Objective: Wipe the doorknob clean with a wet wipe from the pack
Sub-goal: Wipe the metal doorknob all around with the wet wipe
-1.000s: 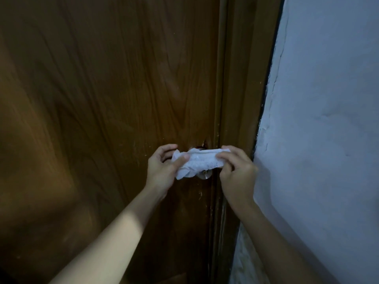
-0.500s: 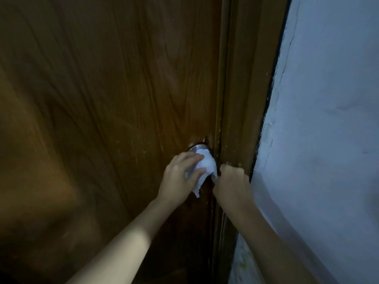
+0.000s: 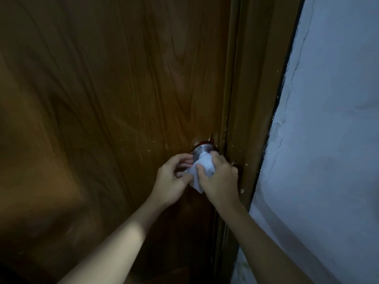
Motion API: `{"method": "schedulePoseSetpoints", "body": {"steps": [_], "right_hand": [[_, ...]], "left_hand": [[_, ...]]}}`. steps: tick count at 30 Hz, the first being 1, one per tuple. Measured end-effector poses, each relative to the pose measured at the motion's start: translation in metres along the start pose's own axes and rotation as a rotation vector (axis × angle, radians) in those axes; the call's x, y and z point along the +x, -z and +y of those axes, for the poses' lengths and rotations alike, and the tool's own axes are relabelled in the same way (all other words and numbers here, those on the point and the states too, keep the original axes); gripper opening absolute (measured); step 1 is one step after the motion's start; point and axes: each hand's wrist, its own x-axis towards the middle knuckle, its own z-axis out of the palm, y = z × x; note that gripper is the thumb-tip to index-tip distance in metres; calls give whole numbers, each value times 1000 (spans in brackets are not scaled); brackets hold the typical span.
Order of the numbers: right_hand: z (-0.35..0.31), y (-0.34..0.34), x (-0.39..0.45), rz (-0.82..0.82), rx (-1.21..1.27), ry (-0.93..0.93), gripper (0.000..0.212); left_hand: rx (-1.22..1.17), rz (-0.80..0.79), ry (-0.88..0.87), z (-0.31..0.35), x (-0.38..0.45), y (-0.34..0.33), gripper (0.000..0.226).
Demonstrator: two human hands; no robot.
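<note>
— At the right edge of the wooden door (image 3: 106,95), close to the frame (image 3: 246,99), how far along is the job?

— Well into the wiping, by the look of it. The wet wipe (image 3: 202,171) is out of its pack and bunched over the front of the doorknob (image 3: 202,151). No pack is in view.

— Which hand is doing the work?

— The right hand (image 3: 220,181) has its fingers curled around the wipe, thumb pressed onto the cloth, so it is gripping the knob through the wipe. The left hand (image 3: 170,181) sits just beside it, its fingertips (image 3: 185,161) loosely bent and touching the wipe's left edge, as if steadying or tucking it.

— Is the whole knob covered?

— No. The upper rear part of the knob shows as bare brushed metal above the wipe, with a reddish rim where it meets the door. A corner of the wipe hangs loose below the hands.

— So what is left?

— Probably working the cloth round the exposed back and top. Whether the hidden front is already clean cannot be told; the light is dim and the hands cover it.
</note>
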Motion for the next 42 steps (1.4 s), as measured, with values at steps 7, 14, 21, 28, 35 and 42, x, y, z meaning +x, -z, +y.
{"method": "schedulePoseSetpoints", "body": {"steps": [7,14,21,28,35,42], "right_hand": [[-12,6,0,16,581,-425,26],[-6,8,6,-206,1168,-904,46],[-3,17,-2,-190,871,-646,33],[7,22,-6,-239,652,-350,33],[11,28,-7,-301,617,-261,32],[8,26,-17,-273,600,-228,32]], "left_hand": [[66,160,210,12,13,-6,17],[-153,117,447,23,20,-13,12],[-628,-14,787,35,26,-26,37],[-810,-73,844,40,36,-40,28],[-737,-128,780,41,34,-41,19],[-686,-128,739,27,25,-37,29]]}}
